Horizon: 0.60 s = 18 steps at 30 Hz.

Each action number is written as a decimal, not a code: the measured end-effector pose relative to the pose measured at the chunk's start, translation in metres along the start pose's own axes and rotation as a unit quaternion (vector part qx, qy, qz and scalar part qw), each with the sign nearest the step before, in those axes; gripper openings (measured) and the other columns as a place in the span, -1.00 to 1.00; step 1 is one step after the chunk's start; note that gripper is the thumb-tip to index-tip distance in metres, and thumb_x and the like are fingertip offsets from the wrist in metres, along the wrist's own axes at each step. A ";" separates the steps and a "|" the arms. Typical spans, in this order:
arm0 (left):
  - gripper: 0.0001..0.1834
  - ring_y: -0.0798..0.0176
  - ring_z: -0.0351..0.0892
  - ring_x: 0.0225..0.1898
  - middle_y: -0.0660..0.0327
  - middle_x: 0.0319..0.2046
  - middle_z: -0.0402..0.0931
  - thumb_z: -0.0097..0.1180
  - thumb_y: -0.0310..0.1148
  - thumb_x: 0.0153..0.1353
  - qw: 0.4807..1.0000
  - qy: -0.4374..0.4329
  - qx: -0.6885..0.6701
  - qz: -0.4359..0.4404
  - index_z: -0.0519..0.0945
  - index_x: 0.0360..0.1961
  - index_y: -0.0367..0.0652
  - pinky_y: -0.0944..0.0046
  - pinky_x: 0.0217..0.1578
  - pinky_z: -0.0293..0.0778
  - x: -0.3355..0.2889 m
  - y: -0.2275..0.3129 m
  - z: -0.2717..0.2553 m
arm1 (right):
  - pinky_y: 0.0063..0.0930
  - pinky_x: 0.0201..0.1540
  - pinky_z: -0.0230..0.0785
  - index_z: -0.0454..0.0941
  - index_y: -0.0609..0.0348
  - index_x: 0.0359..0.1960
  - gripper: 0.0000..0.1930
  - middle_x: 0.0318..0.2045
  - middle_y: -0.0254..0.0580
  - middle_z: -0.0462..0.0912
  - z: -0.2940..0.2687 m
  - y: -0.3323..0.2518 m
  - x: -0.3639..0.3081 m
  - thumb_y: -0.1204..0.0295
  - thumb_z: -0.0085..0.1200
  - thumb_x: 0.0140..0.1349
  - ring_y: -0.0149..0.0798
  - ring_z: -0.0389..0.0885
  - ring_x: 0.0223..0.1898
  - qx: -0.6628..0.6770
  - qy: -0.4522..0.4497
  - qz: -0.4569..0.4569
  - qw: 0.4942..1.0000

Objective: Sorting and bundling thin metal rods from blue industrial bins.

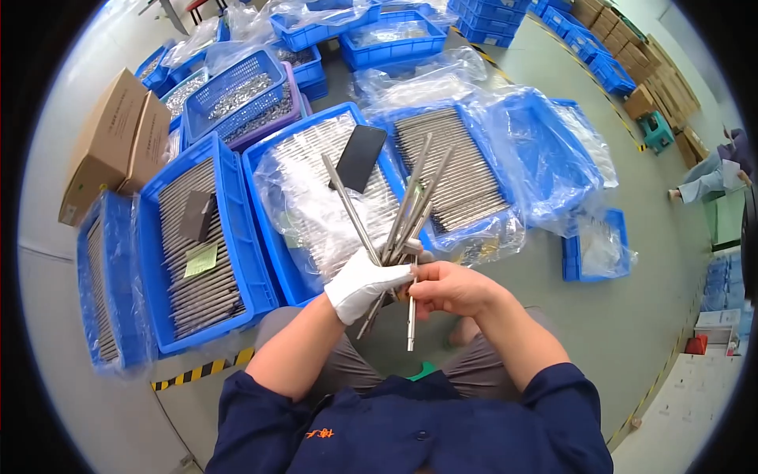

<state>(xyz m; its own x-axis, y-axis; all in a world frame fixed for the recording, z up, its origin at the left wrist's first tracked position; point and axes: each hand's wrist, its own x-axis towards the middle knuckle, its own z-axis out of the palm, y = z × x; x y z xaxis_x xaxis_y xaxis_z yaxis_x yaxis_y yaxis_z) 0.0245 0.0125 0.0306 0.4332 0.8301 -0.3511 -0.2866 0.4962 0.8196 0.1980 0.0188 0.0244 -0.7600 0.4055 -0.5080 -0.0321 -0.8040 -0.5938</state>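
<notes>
My left hand (357, 283), in a white glove, is closed round a loose bundle of several slim metal rods (413, 207). They fan out above the hand, and their lower ends stick out beneath it. My bare right hand (462, 291) meets it on the right, thumb and fingers pinching one metal rod (411, 325) whose lower end points down and shows small holes. Just beyond my hands stands a blue bin (290, 272) of rods partly covered by clear plastic, with a black phone (361, 158) lying on top.
Right of it, another blue bin (512, 193) holds stacked rods (450, 166). On the left, a blue bin (257, 272) of rods carries a yellow-green note (201, 261). Cardboard boxes (106, 142) stand far left. Baskets of small metal parts (241, 95) lie behind. A person (711, 170) is at the far right.
</notes>
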 end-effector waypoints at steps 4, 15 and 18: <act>-0.60 0.37 0.38 -0.31 0.20 -0.37 0.41 0.11 -0.46 -0.11 0.999 -0.007 0.031 0.022 0.37 -0.17 -0.21 0.41 -0.30 0.34 0.001 0.000 -0.004 | -0.66 -0.38 0.31 0.44 0.16 -0.36 -0.82 -0.49 -0.37 0.49 0.010 0.010 0.004 0.35 0.05 0.04 -0.51 0.46 -0.46 -0.087 -0.015 0.030 0.996; -0.64 0.48 0.33 -0.59 0.31 -0.58 0.35 -0.02 -0.45 -0.03 0.997 0.050 0.056 0.032 0.35 -0.12 -0.23 0.54 -0.58 0.24 0.007 0.006 -0.020 | -0.64 -0.32 0.30 0.45 0.20 -0.40 -0.85 -0.49 -0.37 0.50 0.030 0.004 -0.014 0.44 0.06 -0.02 -0.52 0.43 -0.41 -0.245 -0.027 -0.011 0.969; -0.60 0.54 0.24 -0.62 0.38 -0.63 0.29 -0.02 -0.27 0.07 0.993 0.008 0.112 -0.028 0.36 -0.08 -0.25 0.56 -0.60 0.18 0.000 0.011 -0.020 | -0.57 -0.32 0.34 0.41 0.21 -0.36 -0.88 -0.45 -0.26 0.51 -0.008 -0.021 -0.014 0.46 -0.04 0.06 -0.41 0.48 -0.40 -0.069 0.196 -0.210 0.955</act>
<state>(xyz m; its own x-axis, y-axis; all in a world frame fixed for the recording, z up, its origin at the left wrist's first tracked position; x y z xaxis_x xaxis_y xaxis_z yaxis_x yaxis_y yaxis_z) 0.0043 0.0225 0.0305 0.4296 0.8073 -0.4046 -0.0639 0.4741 0.8782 0.2143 0.0335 0.0390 -0.3961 0.8332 -0.3858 -0.1748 -0.4809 -0.8592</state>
